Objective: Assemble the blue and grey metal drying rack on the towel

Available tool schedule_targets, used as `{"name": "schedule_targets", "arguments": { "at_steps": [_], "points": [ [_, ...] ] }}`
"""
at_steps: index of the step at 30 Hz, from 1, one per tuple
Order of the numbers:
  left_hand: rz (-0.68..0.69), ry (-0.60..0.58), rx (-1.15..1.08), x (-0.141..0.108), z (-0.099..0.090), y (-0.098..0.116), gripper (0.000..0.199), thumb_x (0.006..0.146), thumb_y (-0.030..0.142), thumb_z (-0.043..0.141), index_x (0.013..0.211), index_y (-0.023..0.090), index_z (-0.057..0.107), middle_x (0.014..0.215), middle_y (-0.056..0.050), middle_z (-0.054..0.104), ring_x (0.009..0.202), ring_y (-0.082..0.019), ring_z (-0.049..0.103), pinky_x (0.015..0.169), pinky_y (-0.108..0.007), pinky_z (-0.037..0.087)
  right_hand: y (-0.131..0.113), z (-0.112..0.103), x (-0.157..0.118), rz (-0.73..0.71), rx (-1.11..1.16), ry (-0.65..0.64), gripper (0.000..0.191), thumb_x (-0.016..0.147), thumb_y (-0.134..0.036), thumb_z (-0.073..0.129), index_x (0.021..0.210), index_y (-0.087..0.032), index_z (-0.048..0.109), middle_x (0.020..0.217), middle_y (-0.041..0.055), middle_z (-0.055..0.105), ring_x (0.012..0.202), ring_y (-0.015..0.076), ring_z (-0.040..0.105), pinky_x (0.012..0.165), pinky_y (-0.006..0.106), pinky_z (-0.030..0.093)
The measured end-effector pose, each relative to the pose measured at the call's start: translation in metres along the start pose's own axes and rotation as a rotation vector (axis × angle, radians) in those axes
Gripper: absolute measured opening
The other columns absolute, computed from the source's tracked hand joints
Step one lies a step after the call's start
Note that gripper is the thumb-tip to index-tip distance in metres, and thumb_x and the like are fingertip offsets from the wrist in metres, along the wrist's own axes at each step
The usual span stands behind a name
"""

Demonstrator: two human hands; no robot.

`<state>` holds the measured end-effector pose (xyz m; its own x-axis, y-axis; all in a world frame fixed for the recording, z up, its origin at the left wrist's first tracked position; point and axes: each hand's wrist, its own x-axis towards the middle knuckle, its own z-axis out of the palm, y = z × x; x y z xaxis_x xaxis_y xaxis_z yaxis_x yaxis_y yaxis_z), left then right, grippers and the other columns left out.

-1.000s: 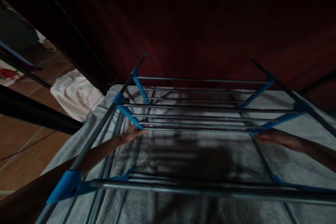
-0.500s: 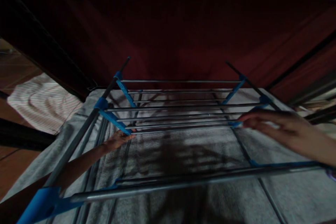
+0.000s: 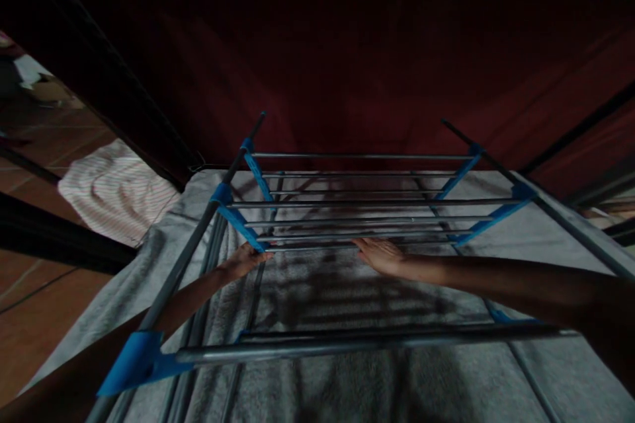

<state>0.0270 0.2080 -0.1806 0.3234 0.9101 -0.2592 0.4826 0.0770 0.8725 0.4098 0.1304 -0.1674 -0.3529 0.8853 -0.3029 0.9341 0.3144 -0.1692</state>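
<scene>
A rack of grey metal tubes point(image 3: 347, 203) with blue plastic brackets point(image 3: 245, 228) lies over the grey blanket. At its left side my left hand point(image 3: 245, 259) is closed around the lower end of a blue bracket, its fingertips showing past the bar ends. My right hand point(image 3: 381, 256) reaches in from the right, with its fingers stretched out and touching the lowest bar of the nearer shelf near its middle. The undersides of its fingers are hidden. A right-hand blue bracket point(image 3: 496, 215) joins the bars to the right upright tube point(image 3: 570, 231).
A thicker crossbar point(image 3: 372, 342) runs across the near side, with a blue corner joint point(image 3: 141, 363) at its left. Grey blanket point(image 3: 421, 383) spreads beneath. Dark red fabric point(image 3: 347, 66) rises behind. A striped cloth point(image 3: 116, 188) lies on the tiled floor point(image 3: 30, 317) at left.
My right hand has moved left from the right-hand bracket to the middle of the lowest bar. My left hand stays at the left bracket. The view has shifted slightly left.
</scene>
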Motion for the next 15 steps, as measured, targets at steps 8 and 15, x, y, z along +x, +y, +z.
{"name": "schedule_targets", "arguments": {
  "at_steps": [8, 15],
  "points": [
    [0.005, 0.058, -0.006, 0.003, 0.007, -0.011, 0.034, 0.058, 0.049, 0.073, 0.061, 0.021, 0.054, 0.060, 0.001, 0.052, 0.072, -0.020, 0.053, 0.071, -0.033, 0.047, -0.008, 0.013, 0.027, -0.011, -0.033, -0.019, 0.041, 0.105, -0.042, 0.027, 0.117, -0.021, 0.059, 0.109, 0.0095, 0.071, 0.100, 0.0247, 0.068, 0.083, 0.035, 0.049],
    [0.009, 0.108, 0.009, 0.003, 0.012, -0.013, 0.032, 0.059, 0.046, 0.071, 0.070, 0.018, 0.059, 0.069, -0.001, 0.059, 0.072, -0.019, 0.054, 0.073, -0.034, 0.047, -0.004, 0.010, 0.033, 0.016, -0.022, -0.102, 0.043, 0.104, -0.046, 0.029, 0.123, -0.023, 0.059, 0.110, 0.0102, 0.072, 0.100, 0.0243, 0.069, 0.082, 0.034, 0.050]
  ]
}}
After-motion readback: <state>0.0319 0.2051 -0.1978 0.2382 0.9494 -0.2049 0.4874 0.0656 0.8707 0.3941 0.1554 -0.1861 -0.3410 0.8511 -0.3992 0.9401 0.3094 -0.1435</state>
